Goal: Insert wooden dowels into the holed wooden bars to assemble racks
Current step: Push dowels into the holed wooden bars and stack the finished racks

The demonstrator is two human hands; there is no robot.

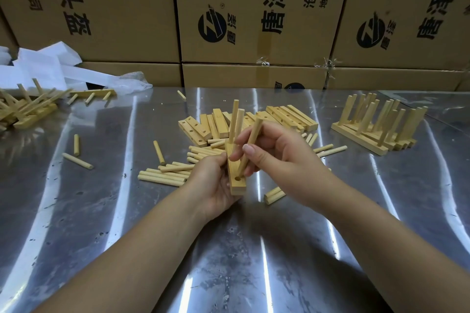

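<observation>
At the far left edge of the metal tabletop (89,211) lies a jumble of assembled racks (25,107) beside crumpled white plastic bags (50,68). A few stray dowels (76,159) lie apart on the left half. Toward the middle, a spread of loose dowels (167,173) rests flat, with a heap of holed bars (221,123) behind it, nearer the far edge. The left hand (213,183) is closed around a holed bar (235,175), gripping it from the left side above the tabletop; two dowels (235,122) already stand upright in its far holes. The right hand (277,155) pinches a third dowel (250,146) between thumb and fingers, tilted, with its lower tip at the rim of the near hole in the bar. Near the far right edge, finished racks (376,127) stand in a row with dowels pointing upward. Printed cardboard cartons (254,12) are stacked along the far edge.
</observation>
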